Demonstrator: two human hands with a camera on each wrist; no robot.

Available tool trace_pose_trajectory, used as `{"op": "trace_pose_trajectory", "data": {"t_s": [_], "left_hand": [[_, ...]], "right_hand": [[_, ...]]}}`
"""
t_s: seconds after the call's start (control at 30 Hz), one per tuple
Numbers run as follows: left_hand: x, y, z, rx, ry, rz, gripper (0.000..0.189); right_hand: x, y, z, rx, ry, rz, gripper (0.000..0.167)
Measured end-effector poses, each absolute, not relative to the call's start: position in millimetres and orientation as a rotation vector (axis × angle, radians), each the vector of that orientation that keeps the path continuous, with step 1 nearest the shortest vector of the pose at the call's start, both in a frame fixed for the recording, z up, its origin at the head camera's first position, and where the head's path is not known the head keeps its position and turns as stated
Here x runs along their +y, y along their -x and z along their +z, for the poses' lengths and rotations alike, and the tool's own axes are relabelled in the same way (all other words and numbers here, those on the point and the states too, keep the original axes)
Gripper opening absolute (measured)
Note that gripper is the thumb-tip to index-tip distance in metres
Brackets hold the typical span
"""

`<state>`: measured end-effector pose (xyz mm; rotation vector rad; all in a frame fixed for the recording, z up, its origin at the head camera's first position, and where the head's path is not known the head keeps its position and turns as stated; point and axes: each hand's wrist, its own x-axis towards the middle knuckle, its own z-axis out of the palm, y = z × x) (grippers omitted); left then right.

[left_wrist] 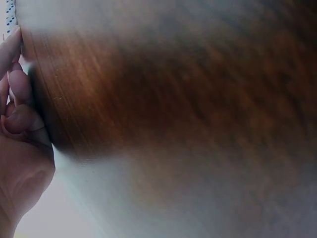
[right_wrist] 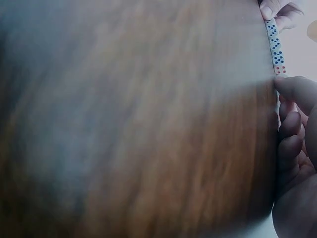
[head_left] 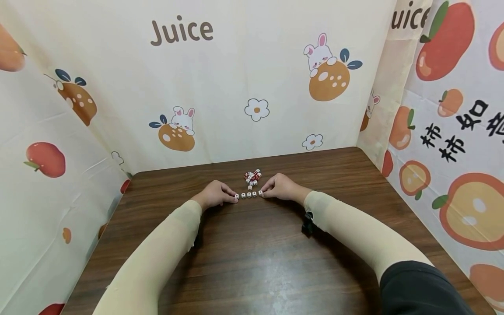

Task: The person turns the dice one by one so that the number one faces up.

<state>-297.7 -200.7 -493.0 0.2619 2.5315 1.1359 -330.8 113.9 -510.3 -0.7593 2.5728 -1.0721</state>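
A short row of white dice (head_left: 249, 194) lies on the dark wood table. My left hand (head_left: 213, 194) is at the row's left end, pinching the end die (head_left: 236, 197) between thumb and finger. At the opposite end my right hand (head_left: 281, 187) pinches another die (head_left: 260, 193) with its fingertips. Blue and red pips show on the row's dice (right_wrist: 276, 47) in the right wrist view, where the left hand (right_wrist: 280, 10) appears beyond them. The left wrist view catches a bit of the dice (left_wrist: 10, 20) past the fingertips.
Just behind the row sits a small pile of red and white dice (head_left: 252, 176), with one white die (head_left: 250, 187) at its near side. Fruit-printed cloth (head_left: 236, 78) hangs along the table's back and both sides. The brown tabletop (head_left: 252, 258) stretches toward me between the forearms.
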Motion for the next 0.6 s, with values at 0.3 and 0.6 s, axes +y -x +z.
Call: {"op": "trace_pose_trajectory", "data": {"t_s": [0.3, 0.6], "left_hand": [[-200.8, 298.2, -492.8, 2.522, -0.252, 1.138, 0.022], [-200.5, 298.7, -493.7, 2.528, -0.265, 1.134, 0.022]], "right_hand": [[112.5, 330.7, -509.8, 2.580, 0.784, -1.046, 0.011], [114.7, 333.1, -510.4, 2.551, 0.793, -1.063, 0.017]]}}
